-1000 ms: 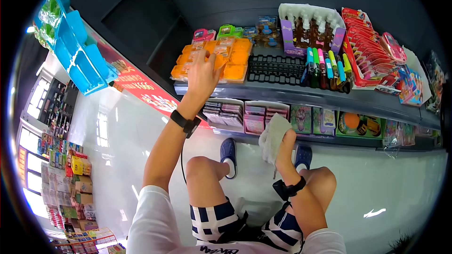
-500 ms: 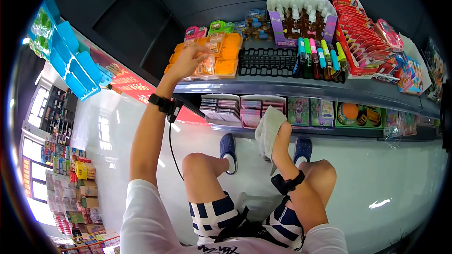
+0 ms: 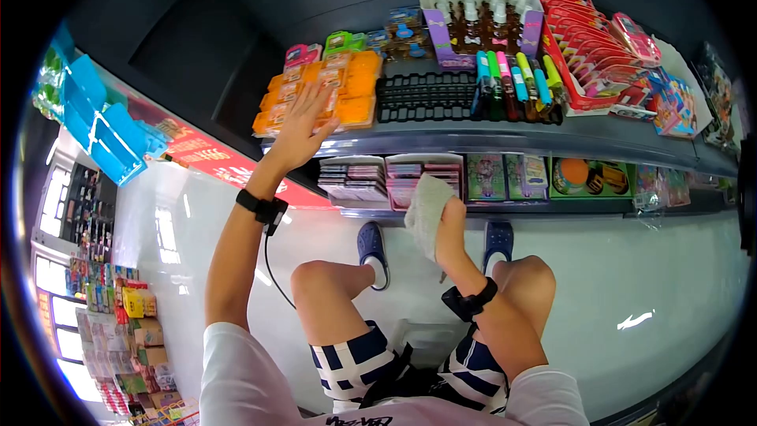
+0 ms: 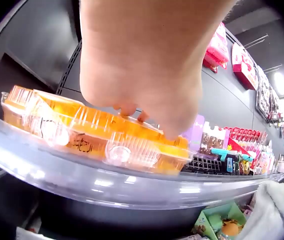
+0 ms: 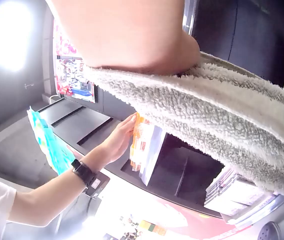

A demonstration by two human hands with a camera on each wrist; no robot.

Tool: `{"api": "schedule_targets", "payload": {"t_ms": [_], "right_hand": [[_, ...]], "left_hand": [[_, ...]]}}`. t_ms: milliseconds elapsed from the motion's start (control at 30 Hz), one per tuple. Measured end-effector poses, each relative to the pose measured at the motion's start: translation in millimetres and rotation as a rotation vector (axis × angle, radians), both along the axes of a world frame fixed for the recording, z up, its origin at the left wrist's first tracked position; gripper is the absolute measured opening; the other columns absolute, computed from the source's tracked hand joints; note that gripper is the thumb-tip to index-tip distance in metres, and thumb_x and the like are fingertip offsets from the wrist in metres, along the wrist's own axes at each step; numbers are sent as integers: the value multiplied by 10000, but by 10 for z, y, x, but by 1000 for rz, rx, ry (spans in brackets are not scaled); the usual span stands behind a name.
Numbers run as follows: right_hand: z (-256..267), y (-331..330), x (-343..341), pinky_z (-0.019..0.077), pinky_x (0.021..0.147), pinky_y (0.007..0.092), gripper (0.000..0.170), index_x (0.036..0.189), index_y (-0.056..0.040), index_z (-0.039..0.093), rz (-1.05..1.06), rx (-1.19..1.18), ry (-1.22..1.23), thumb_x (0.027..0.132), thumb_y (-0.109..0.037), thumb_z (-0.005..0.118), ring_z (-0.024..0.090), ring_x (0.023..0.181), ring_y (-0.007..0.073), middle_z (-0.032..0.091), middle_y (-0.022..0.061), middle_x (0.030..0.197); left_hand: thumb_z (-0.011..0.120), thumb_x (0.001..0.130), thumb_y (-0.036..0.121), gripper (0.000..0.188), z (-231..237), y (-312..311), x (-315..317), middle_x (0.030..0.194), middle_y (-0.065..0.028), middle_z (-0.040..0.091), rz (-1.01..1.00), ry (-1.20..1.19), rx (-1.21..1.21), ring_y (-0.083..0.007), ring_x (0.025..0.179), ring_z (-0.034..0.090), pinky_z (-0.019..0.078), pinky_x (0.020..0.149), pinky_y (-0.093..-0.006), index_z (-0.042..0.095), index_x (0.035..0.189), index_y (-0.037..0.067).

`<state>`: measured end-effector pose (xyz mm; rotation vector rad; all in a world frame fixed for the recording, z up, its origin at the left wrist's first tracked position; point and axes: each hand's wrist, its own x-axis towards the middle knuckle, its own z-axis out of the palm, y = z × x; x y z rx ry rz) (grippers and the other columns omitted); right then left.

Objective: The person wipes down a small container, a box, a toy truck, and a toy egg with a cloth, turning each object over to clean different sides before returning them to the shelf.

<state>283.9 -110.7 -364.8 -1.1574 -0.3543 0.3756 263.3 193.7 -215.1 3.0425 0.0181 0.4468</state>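
Note:
In the head view my left hand (image 3: 300,130) lies with straight fingers over the clear-lidded orange plastic packs (image 3: 359,87) at the left end of the upper shelf. The left wrist view shows the fingertips at the tops of these packs (image 4: 89,132), partly hidden behind the hand. My right hand (image 3: 451,237) grips a folded grey-white towel (image 3: 426,209) in front of the lower shelf. The towel's fuzzy layers (image 5: 182,112) fill much of the right wrist view, hiding most of the fingers.
Right of the orange packs sit a black plastic grid (image 3: 422,99), coloured pens (image 3: 516,83), a box of pump bottles (image 3: 482,28) and a red display box (image 3: 579,47). Boxed flat packs (image 3: 355,180) stand on the lower shelf. A blue tray (image 3: 102,122) hangs at far left.
My left hand has gone from bent fingers on the orange packs to a flat, spread pose at their front. The right hand keeps hold of the towel. The head view has shifted slightly.

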Motion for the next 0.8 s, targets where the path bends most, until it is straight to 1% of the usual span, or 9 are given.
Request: {"api": "schedule_targets", "payload": {"t_ms": [233,400,467,500,567,600,633,700,800], "right_hand": [[-47,-7,6,559,691,315,307,1187,36,699,-11,-50,13,901,-74,679,691,766,150,749,97,903],[-23,-10,-28,554,695,316,266,1154,35,710,2,-2,88,915,-74,668,687,748,145,750,91,868],[-48,-54,8,552,736,300,303,1238,11,682,51,-51,12,949,-74,651,688,840,131,751,82,996],[-71,-34,7,552,736,300,303,1238,11,682,59,-38,8,949,-74,651,688,840,131,751,82,996],[-184,-18,-48,548,822,280,370,1375,-31,601,159,441,314,1013,-107,598,668,1001,118,695,69,1221],[-54,-107,-76,527,952,277,423,1476,-70,504,211,497,398,1068,-170,546,612,1183,127,588,50,1401],[-88,-78,-55,527,952,277,423,1476,-70,504,202,493,399,1068,-170,546,612,1183,127,588,50,1401],[-190,-11,3,449,1138,371,532,1552,-122,429,288,420,550,1093,-382,499,549,1352,214,530,48,1514],[-94,-85,-58,372,1192,363,538,1599,-128,356,271,449,466,1114,-340,451,461,1428,193,473,32,1563]], "left_hand": [[536,1050,276,588,-85,-42,-15,1675,-181,296,-11,-27,-102,-371,1552,260,157,1268,-495,374,1587,99],[491,1066,285,574,-135,-133,-24,1694,-161,261,40,-73,19,-368,1565,229,148,1261,-527,365,1596,103],[474,1070,311,576,-16,-293,-78,1704,-159,236,80,-194,150,-370,1572,213,144,1256,-535,365,1598,108],[512,1056,310,559,-23,-369,-123,1660,-177,334,150,-332,89,-376,1546,279,192,1243,-508,425,1559,82],[521,1053,287,507,-100,-639,-256,1526,-179,507,211,-609,-245,-328,1421,456,319,1180,-436,483,1494,41],[519,1047,254,463,-280,-782,-345,1450,-186,550,231,-653,-327,-317,1342,501,357,1138,-416,512,1444,15],[516,1042,221,421,-477,-946,-409,1373,-193,593,250,-697,-414,-305,1263,547,395,1097,-397,541,1393,-11],[496,1032,236,433,-584,-1473,-399,1313,-208,596,29,-550,-548,-317,1190,554,404,1064,-420,542,1361,-40],[468,1032,309,529,-927,-2049,-289,1496,-260,503,-272,-392,-638,-426,1368,472,317,1156,-490,507,1423,-46]]}}
